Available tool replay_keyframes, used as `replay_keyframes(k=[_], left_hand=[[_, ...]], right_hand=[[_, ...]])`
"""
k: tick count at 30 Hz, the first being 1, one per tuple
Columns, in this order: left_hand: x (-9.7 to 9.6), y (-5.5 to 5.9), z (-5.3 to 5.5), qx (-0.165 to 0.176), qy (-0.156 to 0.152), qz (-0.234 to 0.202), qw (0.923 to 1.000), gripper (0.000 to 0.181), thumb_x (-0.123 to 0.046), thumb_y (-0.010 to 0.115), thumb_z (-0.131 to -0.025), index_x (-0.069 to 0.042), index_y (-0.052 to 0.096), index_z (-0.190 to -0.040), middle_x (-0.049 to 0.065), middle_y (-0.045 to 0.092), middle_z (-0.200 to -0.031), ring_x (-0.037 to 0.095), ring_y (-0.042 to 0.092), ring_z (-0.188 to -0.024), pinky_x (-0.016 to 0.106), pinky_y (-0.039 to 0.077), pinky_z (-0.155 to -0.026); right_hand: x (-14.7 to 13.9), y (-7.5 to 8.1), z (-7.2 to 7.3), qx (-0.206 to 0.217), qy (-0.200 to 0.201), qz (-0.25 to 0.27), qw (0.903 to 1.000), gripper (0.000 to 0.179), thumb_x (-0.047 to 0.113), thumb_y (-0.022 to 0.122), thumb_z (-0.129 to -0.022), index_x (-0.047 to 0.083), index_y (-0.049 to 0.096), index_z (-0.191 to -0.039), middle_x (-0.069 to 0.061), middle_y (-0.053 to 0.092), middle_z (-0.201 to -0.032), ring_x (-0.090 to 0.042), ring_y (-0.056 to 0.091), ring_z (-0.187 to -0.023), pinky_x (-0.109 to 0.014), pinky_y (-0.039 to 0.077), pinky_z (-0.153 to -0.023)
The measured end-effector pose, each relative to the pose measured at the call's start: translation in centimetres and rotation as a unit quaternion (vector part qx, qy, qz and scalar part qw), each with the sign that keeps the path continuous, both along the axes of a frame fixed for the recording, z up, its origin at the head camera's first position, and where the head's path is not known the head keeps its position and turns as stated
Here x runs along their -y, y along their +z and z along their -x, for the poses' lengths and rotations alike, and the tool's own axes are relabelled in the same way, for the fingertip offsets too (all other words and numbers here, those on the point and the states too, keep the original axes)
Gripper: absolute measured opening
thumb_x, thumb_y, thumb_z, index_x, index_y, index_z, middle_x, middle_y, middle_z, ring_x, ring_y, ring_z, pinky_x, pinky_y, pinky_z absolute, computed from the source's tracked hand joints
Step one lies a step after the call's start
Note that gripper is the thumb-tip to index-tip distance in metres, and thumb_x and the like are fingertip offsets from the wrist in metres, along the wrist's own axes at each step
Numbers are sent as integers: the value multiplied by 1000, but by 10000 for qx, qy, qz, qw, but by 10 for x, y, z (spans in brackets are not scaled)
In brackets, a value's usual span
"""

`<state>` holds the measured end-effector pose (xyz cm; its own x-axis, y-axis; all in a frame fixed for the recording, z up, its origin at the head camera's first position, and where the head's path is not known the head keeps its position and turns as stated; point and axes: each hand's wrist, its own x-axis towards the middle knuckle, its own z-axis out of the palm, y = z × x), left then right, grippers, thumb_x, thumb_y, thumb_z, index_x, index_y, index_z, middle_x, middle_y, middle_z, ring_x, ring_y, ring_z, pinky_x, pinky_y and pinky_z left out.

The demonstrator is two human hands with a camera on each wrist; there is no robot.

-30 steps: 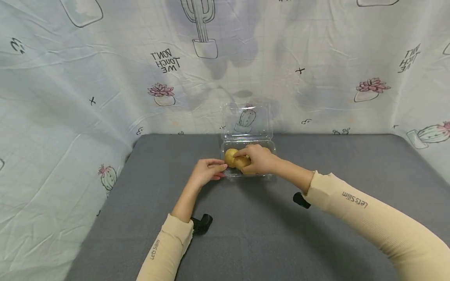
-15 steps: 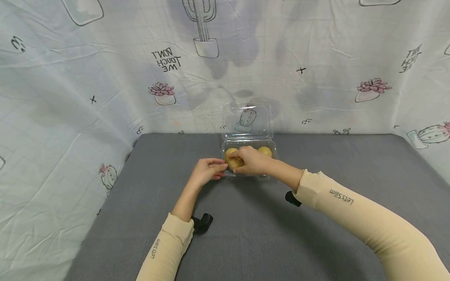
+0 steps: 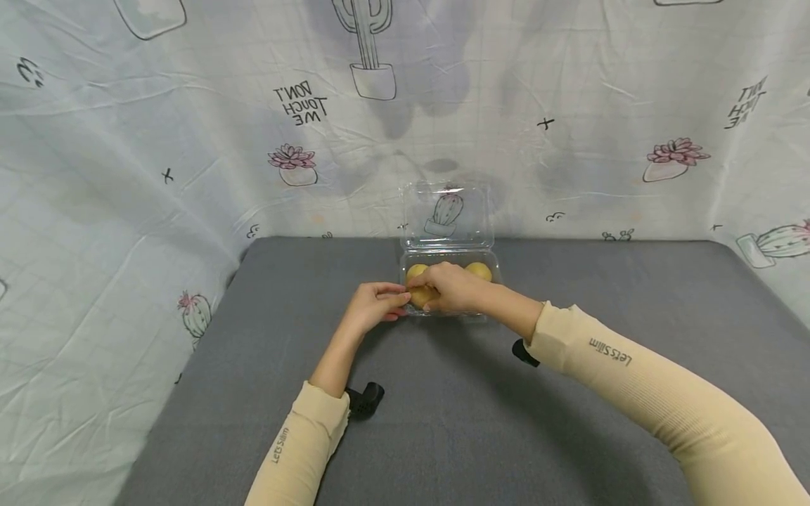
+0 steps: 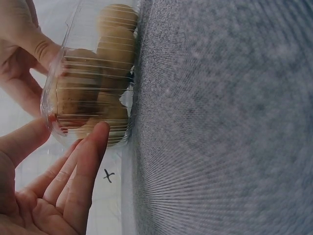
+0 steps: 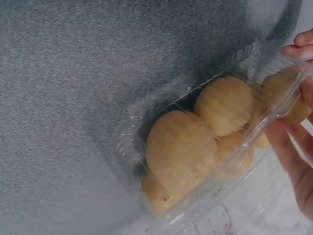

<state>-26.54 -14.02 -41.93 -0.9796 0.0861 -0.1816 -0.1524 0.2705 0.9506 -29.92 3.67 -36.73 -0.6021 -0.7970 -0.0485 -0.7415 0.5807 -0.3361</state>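
A clear plastic clamshell box (image 3: 496, 268) stands with its lid (image 3: 447, 214) raised at the back of the grey surface. Several yellow-brown potatoes (image 5: 181, 147) lie in it, some on top of others. My right hand (image 3: 451, 287) reaches into the left part of the box and grips a potato (image 3: 422, 296) from above. At the box's left end, my left hand (image 3: 373, 307) touches the outside of the wall with fairly straight fingers (image 4: 90, 164) and thumb. Another potato (image 3: 479, 271) shows behind my right hand, and that hand partly hides the contents.
The grey cloth-covered table (image 3: 436, 429) meets a white printed curtain (image 3: 569, 84) just behind the box. Black wrist devices (image 3: 365, 400) sit under both sleeved forearms.
My right hand has moved left and down inside the box with the potato, uncovering another potato on the right. My left hand has stayed at the box's left end.
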Motion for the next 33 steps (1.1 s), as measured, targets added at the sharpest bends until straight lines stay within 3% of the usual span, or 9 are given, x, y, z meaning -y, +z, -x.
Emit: replay_keyframes(k=[8, 21, 33], left_hand=[[0, -1, 0, -17, -5, 13, 10000, 35, -21, 67, -86, 1, 63, -113, 19, 68, -101, 20, 68, -74, 35, 56, -71], [0, -2, 2, -69, 7, 93, 9999, 35, -21, 66, -86, 2, 63, -113, 19, 68, -101, 22, 68, -75, 34, 57, -70], [0, 0, 0, -37, 24, 57, 10000, 34, -20, 66, -87, 1, 63, -113, 19, 68, -102, 24, 68, -78, 35, 56, -71]], right_hand=[[-3, -9, 0, -773, 424, 148, 9960, 28, 10, 75, -76, 4, 70, -103, -6, 65, -90, -18, 62, -80, -31, 51, -72], [-7, -17, 2, -581, 426, 818, 9940, 22, 2, 74, -75, 2, 71, -97, -7, 68, -85, -21, 63, -80, -28, 53, -69], [-9, -23, 3, -657, 309, 1009, 9922, 24, 8, 77, -74, 3, 71, -97, -6, 65, -83, -20, 57, -74, -26, 47, -67]])
